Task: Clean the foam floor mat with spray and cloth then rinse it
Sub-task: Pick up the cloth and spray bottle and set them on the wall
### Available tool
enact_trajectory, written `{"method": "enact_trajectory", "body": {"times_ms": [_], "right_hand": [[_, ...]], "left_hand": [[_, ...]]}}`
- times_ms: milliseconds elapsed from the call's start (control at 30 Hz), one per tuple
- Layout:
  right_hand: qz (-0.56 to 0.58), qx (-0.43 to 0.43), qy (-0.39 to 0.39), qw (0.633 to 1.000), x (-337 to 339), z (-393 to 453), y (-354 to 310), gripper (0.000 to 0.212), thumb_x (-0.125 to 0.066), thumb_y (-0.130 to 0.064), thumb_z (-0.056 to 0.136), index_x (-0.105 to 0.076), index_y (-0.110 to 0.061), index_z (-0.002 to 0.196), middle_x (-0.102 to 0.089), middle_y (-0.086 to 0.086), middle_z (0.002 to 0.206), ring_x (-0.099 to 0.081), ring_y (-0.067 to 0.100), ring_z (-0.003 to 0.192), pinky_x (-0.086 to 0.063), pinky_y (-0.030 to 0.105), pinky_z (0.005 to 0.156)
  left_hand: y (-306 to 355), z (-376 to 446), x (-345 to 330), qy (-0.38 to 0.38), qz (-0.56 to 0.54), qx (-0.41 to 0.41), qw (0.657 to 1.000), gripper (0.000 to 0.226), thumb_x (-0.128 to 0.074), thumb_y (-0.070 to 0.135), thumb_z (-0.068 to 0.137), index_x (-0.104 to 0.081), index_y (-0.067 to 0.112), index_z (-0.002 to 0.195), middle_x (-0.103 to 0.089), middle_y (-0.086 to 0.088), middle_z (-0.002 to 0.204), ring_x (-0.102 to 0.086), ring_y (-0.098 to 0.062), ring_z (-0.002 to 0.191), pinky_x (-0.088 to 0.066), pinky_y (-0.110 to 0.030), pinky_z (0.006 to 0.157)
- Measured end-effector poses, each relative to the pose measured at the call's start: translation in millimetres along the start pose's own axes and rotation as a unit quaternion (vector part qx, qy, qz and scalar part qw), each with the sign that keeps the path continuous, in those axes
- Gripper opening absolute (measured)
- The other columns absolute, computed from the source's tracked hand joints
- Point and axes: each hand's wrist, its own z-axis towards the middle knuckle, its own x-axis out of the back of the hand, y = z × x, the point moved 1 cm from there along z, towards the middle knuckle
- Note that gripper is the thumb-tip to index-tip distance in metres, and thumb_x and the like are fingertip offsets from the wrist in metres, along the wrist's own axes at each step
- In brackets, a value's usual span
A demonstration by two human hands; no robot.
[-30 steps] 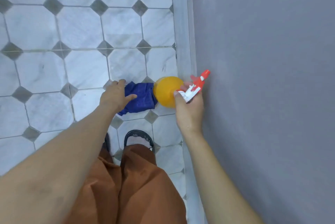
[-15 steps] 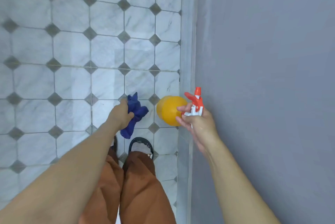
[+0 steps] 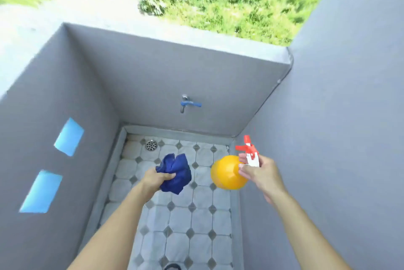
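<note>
My left hand grips a crumpled dark blue cloth, held in the air above the tiled floor. My right hand holds an orange spray bottle by its neck, just below the red and white trigger head. The bottle hangs tilted, its round body pointing left toward the cloth, with a small gap between them. No foam floor mat is in view.
A wall tap with a blue handle sticks out of the grey back wall. A round floor drain lies in the far left corner of the tiled floor. Grey walls close both sides. Grass lies beyond the wall.
My view has swung up from the floor to the back wall and the grass. Both hands have risen, the left lifting the cloth off the floor, the right still holding the bottle.
</note>
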Motion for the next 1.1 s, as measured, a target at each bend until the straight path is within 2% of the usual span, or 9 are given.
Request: {"method": "enact_trajectory", "body": {"times_ms": [133,267,367,500,633,767,900,967,1100], "right_hand": [[0.013,0.064,0.023,0.998,-11,-4,-116,0.030,-0.068,0.010,0.079,-0.074,-0.018,0.089,-0.075,0.005,0.092,-0.069,0.020,0.084,-0.059,0.038,0.080],[0.028,0.123,0.031,0.992,-22,10,-216,0.020,-0.068,0.006,0.081,-0.072,-0.013,0.076,-0.067,0.005,0.077,-0.062,0.020,0.076,-0.057,0.034,0.069],[0.039,0.161,0.039,0.985,-28,36,-279,0.014,-0.069,0.002,0.083,-0.070,-0.010,0.077,-0.065,0.008,0.079,-0.061,0.022,0.072,-0.056,0.029,0.059],[0.032,0.192,0.044,0.980,-34,79,-347,0.017,-0.069,0.002,0.082,-0.069,-0.012,0.074,-0.069,0.014,0.082,-0.064,0.025,0.071,-0.061,0.044,0.069],[0.010,0.198,0.082,0.977,-31,119,-395,0.011,-0.066,-0.005,0.084,-0.068,-0.015,0.080,-0.068,0.013,0.081,-0.064,0.024,0.065,-0.062,0.045,0.068],[-0.070,0.201,0.132,0.968,-31,167,-420,0.004,-0.063,-0.018,0.086,-0.067,-0.018,0.087,-0.068,0.007,0.077,-0.065,0.024,0.054,-0.061,0.047,0.064],[-0.153,0.186,0.159,0.958,-35,181,-411,0.015,-0.056,-0.035,0.091,-0.056,-0.023,0.082,-0.066,0.006,0.082,-0.068,0.034,0.074,-0.057,0.048,0.074],[-0.158,0.188,0.165,0.955,-35,175,-406,0.019,-0.053,-0.038,0.093,-0.060,-0.021,0.090,-0.066,0.005,0.082,-0.068,0.034,0.075,-0.057,0.047,0.074],[-0.171,0.207,0.135,0.954,-42,160,-406,0.020,-0.051,-0.035,0.096,-0.062,-0.018,0.095,-0.063,0.004,0.077,-0.067,0.030,0.069,-0.057,0.046,0.068]], "left_hand": [[105,-52,45,0.023,-0.061,-0.080,0.995,0.022,-0.066,-0.010,0.078,-0.058,0.005,0.093,-0.063,-0.018,0.096,-0.061,-0.028,0.083,-0.049,-0.037,0.077],[195,-71,82,0.036,-0.043,-0.160,0.986,0.044,-0.076,0.005,0.055,-0.056,0.006,0.094,-0.064,-0.019,0.097,-0.062,-0.031,0.089,-0.048,-0.045,0.086],[254,-69,99,0.052,-0.012,-0.200,0.978,0.048,-0.082,0.013,0.054,-0.060,0.004,0.096,-0.070,-0.018,0.097,-0.066,-0.033,0.092,-0.051,-0.046,0.086],[325,-58,106,0.103,-0.030,-0.229,0.967,0.030,-0.076,0.019,0.079,-0.059,0.011,0.102,-0.068,-0.010,0.099,-0.063,-0.027,0.097,-0.051,-0.039,0.083],[388,-39,94,0.108,-0.057,-0.182,0.976,0.005,-0.054,0.010,0.083,-0.057,0.006,0.083,-0.063,-0.016,0.091,-0.058,-0.030,0.087,-0.044,-0.038,0.082],[428,-17,72,0.132,-0.032,-0.192,0.972,0.012,-0.049,0.003,0.090,-0.057,0.006,0.098,-0.062,-0.018,0.101,-0.058,-0.033,0.099,-0.046,-0.042,0.089],[437,-16,46,0.029,-0.058,-0.187,0.980,0.029,-0.060,0.012,0.086,-0.056,0.014,0.114,-0.066,-0.012,0.112,-0.062,-0.027,0.106,-0.051,-0.044,0.093],[445,-15,35,-0.007,-0.070,-0.184,0.980,0.032,-0.058,0.011,0.084,-0.055,0.014,0.115,-0.067,-0.012,0.109,-0.063,-0.028,0.101,-0.052,-0.044,0.088],[463,-12,16,-0.047,-0.029,-0.215,0.975,0.032,-0.048,0.005,0.086,-0.049,0.013,0.118,-0.059,-0.010,0.089,-0.055,-0.021,0.064,-0.044,-0.025,0.047]]}}
